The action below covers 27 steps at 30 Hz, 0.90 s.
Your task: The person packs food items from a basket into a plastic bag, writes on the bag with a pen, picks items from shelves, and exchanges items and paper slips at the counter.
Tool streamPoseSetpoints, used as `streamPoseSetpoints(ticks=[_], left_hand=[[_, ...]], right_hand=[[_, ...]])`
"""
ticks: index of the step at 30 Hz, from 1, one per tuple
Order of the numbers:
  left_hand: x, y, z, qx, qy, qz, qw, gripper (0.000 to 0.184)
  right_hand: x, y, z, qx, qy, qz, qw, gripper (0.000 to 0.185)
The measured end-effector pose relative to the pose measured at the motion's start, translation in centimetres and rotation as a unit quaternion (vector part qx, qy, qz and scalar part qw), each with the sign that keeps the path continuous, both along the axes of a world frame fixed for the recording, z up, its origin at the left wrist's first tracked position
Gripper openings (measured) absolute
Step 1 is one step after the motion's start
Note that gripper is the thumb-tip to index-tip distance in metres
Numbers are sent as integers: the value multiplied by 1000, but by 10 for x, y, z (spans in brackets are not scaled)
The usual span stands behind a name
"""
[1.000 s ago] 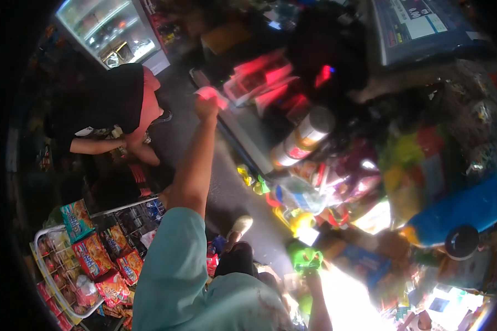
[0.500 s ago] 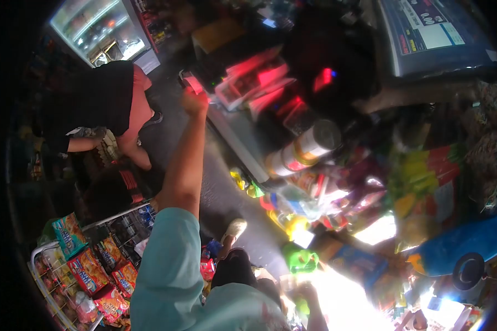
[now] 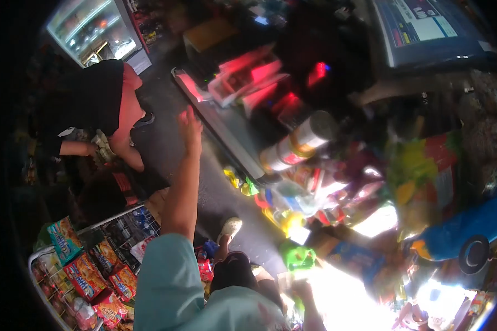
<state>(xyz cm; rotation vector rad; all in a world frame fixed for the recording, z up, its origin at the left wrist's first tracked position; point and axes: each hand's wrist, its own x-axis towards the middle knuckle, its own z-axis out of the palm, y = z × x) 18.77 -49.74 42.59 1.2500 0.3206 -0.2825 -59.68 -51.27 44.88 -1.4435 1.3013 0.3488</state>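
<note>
My left hand [image 3: 190, 131] is stretched forward over the floor beside the long counter edge [image 3: 221, 129]; its fingers are somewhat apart, with nothing seen between them. A reddish-lit flat item [image 3: 190, 87] lies at the far end of that counter edge, beyond my fingertips. Low in the view, my right hand [image 3: 302, 288] is near a bright green plastic bag [image 3: 300, 257]. Glare and blur hide its fingers, so any grip on the bag cannot be made out.
A person in dark clothes [image 3: 94, 99] bends at the left, near a lit glass display case [image 3: 96, 33]. Snack packets [image 3: 85, 276] fill a wire rack [image 3: 38, 255] at lower left. White cylindrical containers [image 3: 298, 142] stand on the counter. A screen [image 3: 425, 30] is at upper right.
My left hand has drawn back from the counter's far end and opened; the reddish item it held is out of it. My right hand has shifted slightly left and down.
</note>
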Motion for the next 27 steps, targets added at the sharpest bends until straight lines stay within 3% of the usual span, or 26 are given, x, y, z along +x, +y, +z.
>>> streamPoseSetpoints(ticks=[2,3,4,5,6,7,8,9,11,12,13,14,16,17,18,20,21,23,24,27], left_hand=[[-78,33,-56,88,49,-61,993,48],[-129,59,-94,198,88,-151,965,45],[-180,84,-130,299,117,-251,913,44],[-248,118,-187,432,61,-301,848,44],[-302,137,-147,368,211,-400,813,45],[-360,173,-192,407,140,-499,752,43],[-400,187,-180,456,170,-603,633,47],[-440,197,-144,469,29,-597,649,49],[-498,219,-128,510,-274,-510,637,54],[-527,245,-152,525,-426,-419,606,57],[-520,246,-126,501,-203,-572,617,57],[-500,214,-95,468,36,-670,575,56],[-479,227,-148,363,56,-610,702,31],[-442,228,-179,358,19,-673,648,29],[-409,222,-196,347,-18,-726,594,27],[-384,204,-142,359,-19,-539,762,25],[-346,203,-147,381,-4,-559,736,26],[-317,196,-103,408,53,-508,757,26],[-317,190,-72,432,31,-512,742,25],[-387,177,5,448,35,-437,779,19]], right_hand=[[-14,4,-13,-11,-1,23,1000,27],[-16,6,-16,-29,33,54,998,25],[-20,9,-20,-45,67,86,993,24],[-23,11,-24,-60,101,118,986,23],[-31,11,-25,-120,105,237,958,21],[-38,11,-26,-191,109,345,912,20],[-40,13,-26,-257,128,463,839,18],[-42,14,-27,-332,142,561,745,16],[-64,34,-38,-371,54,438,817,11],[-76,43,-44,-386,1,377,842,9],[-79,45,-41,-425,104,521,733,10],[-102,61,-73,-330,137,355,864,18],[-107,63,-71,-338,87,353,868,32],[-91,63,-35,-219,81,140,962,32],[-83,62,-12,-91,62,-74,991,31],[-97,68,-6,-89,110,-96,985,30],[-111,68,-8,-90,133,-102,982,30],[-153,74,-16,-76,106,-126,984,31],[-179,79,-25,-66,91,-134,985,32],[-278,98,-73,-19,86,-198,976,35]])
